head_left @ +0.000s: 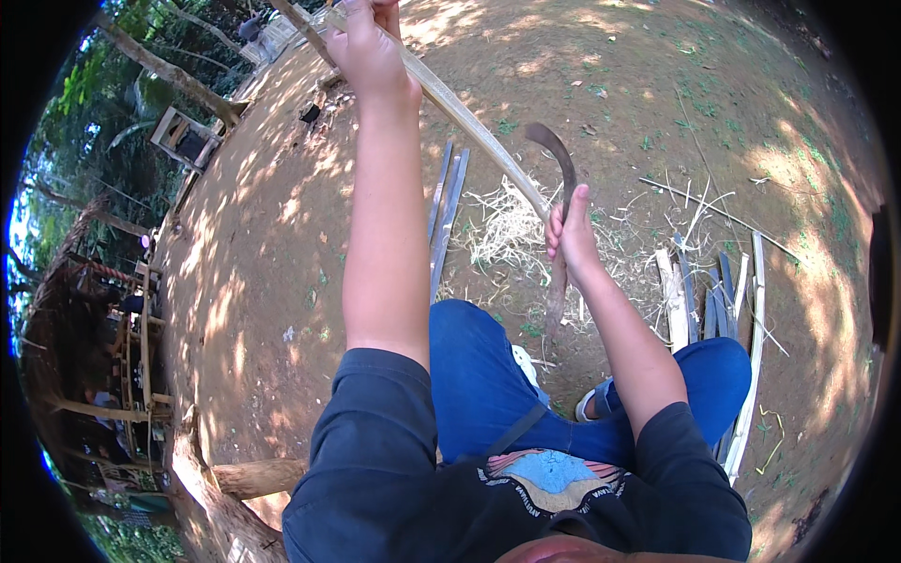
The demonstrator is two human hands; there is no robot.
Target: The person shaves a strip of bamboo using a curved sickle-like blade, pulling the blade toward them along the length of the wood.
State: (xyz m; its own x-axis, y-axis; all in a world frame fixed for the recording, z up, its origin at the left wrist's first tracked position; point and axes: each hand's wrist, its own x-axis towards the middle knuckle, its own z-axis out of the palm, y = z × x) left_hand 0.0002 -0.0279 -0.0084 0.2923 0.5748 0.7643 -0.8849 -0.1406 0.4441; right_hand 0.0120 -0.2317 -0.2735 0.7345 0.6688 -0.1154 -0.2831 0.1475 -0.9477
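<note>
A long pale wooden strip point(477, 131), perhaps split bamboo, slants from the upper left down to the middle. My left hand point(368, 56), at the end of an outstretched arm, is closed around its upper part. My right hand point(574, 236) grips a curved knife point(560, 155) with a dark hooked blade pointing up and away; its handle extends below my fist. The strip's lower end meets the knife and the fingers of my right hand. Whether those fingers also pinch the strip is hidden. Below and behind them lies a heap of thin pale shavings point(507, 225).
Several split strips point(709, 300) lie beside my bent left-to-right crossed legs on the right. Two long dark strips point(447, 211) lie left of the shavings. A log point(258, 479) rests at lower left. A thatched shelter point(103, 347) and trees point(160, 70) stand far left.
</note>
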